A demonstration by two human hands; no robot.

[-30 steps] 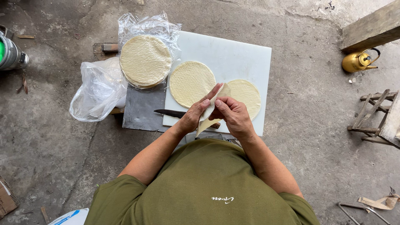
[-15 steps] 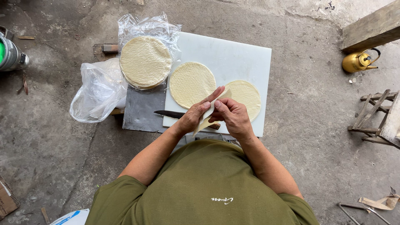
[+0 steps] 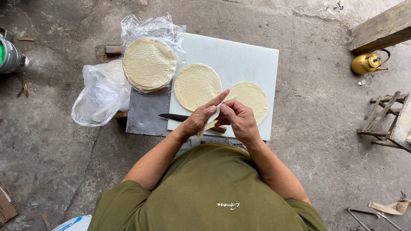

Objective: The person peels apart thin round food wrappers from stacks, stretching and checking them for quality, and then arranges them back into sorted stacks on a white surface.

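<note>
- White board (image 3: 239,51) sat on a low grey slab (image 3: 145,113) on the concrete floor (image 3: 308,141).
- Two round pale wrappers lay flat on the board: left wrapper (image 3: 195,83), right wrapper (image 3: 254,96), edges near each other, can't tell if touching.
- Stack of wrappers (image 3: 149,63) sat on clear plastic at the board's upper-left corner, partly off the board.
- Crumpled plastic bag (image 3: 99,94) lay just left of the slab.
- Knife (image 3: 175,116) lay across the board's near-left edge, blade pointing left; handle end was mostly hidden under the hands.
- Brass kettle (image 3: 367,63) stood well right of the board, below a wooden beam (image 3: 383,28). Wooden rack (image 3: 387,122) was at far right.
- Metal canister (image 3: 12,56) sat at the left edge.
- Left hand (image 3: 200,119) and right hand (image 3: 239,119) were close together over the board's near edge, covering the lower part of the right wrapper.
- Both pinched a folded strip (image 3: 212,117) between them: left fingers stretched along it, right thumb and fingers closed on its upper part.
- Strip ran slanted, upper end toward the right wrapper, lower end hanging below the left palm.
</note>
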